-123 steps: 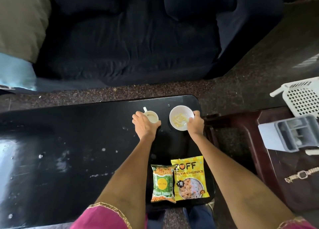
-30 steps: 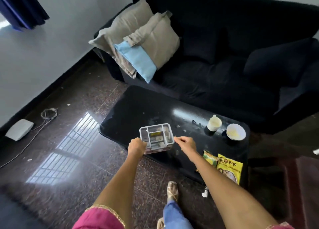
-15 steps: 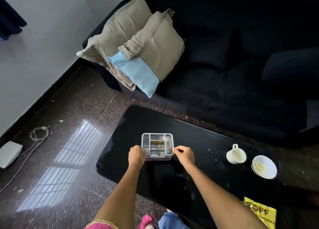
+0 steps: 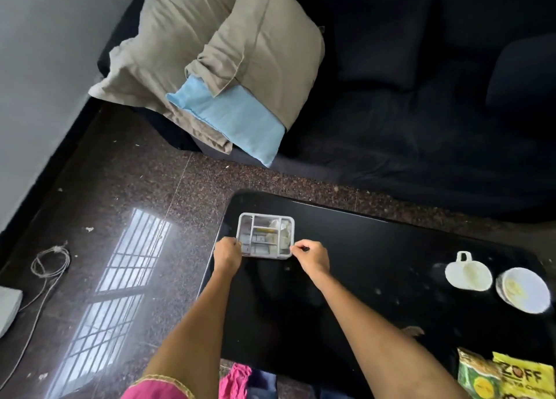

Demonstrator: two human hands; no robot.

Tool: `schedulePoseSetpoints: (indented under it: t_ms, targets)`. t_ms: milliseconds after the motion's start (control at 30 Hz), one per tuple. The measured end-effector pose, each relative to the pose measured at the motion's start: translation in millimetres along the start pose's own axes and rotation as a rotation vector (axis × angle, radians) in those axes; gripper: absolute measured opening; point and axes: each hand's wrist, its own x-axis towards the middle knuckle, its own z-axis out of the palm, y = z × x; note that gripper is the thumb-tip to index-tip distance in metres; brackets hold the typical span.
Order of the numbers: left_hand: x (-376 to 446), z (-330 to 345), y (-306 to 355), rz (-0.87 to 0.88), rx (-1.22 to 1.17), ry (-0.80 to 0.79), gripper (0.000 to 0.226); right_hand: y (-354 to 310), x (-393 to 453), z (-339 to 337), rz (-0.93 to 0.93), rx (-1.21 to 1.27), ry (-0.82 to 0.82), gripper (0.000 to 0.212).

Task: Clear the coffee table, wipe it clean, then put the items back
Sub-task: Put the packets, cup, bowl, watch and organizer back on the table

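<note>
Room: dark speckled stone floor, a glossy black coffee table (image 4: 376,278) filling the lower right of the frame, a black sofa (image 4: 421,97) across the upper right.
Left hand (image 4: 227,252): curled closed on the near-left corner of a small grey plastic organiser tray with compartments (image 4: 266,235), low centre of the frame.
Right hand (image 4: 311,258): fingers pinched on the tray's near-right corner; a small dark thing seems to sit at the fingertips, too small to tell.
Tray: at the table's left end, close to the edge, holding small pale items and a yellowish one; whether its base fully rests on the top I cannot tell.
Step in hand: by my reading, the putting-back stage, the tray being set in place.
Next move: likely calls for squaring the tray, then letting go with both hands evenly so it does not tip off the nearby edge.
Table top: faint pale specks and smears at right, so the wipe looks imperfect.
Other things: white ceramic cup with handle (image 4: 467,273) and white round bowl with yellowish residue (image 4: 525,290) at mid right, just beside each other; green snack packet (image 4: 478,374) and yellow printed packet (image 4: 525,379) at lower right.
Obstacles: none near the tray; the crockery stands well apart.
Background: beige pillows with a light blue one (image 4: 228,76) at upper centre; white cable (image 4: 49,263) at left.
</note>
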Motion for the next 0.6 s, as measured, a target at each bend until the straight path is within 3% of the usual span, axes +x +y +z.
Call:
schedulePoseSetpoints:
  t_ms: [267,433,600]
  targets:
    - [56.9,-19.1,-17.5,0.024,0.000,-0.097,0.027,-22.4,22.8,43.7,0.054,-0.032,0.076,0.011]
    - [68.8,-16.0,-28.6,0.055,-0.011,-0.108,0.048,-20.9,27.8,48.7,0.046,-0.026,0.104,0.011]
    - [57.8,-16.3,-31.6,0.024,-0.055,-0.124,0.031,-18.4,12.7,51.1,0.027,0.003,0.129,0.019]
